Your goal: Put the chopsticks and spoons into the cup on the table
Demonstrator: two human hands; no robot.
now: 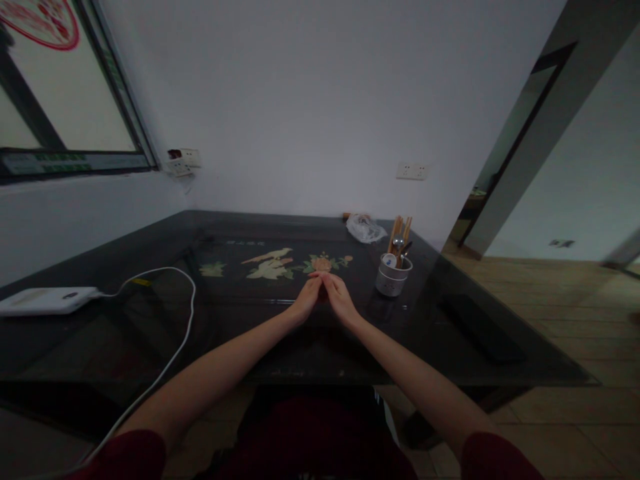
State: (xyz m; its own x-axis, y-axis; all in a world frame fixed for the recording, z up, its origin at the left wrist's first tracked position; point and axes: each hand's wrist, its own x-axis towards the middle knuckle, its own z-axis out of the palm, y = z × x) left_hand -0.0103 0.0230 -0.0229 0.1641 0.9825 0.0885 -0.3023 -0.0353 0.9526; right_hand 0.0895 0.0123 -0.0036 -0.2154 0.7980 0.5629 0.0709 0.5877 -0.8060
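My left hand [309, 295] and my right hand [339, 297] meet at the fingertips above the dark glossy table [240, 320]. Their fingers are stretched out and lean together like a tent, with a dark gap between the palms. I see nothing held in either hand. Just beyond the fingertips lies a printed flower and bird design [273, 265] on the tabletop. To the right of my right hand stands a grey utensil holder [391, 283] with chopsticks [395, 233] and spoons [398, 241] in it.
A crumpled clear plastic bag [365, 229] lies near the wall. At the right is a flat black object [483, 330]. On the left rests a white device [47, 301], its white cable [193, 300] looping over the table's front edge. Sockets [411, 171] are on the wall.
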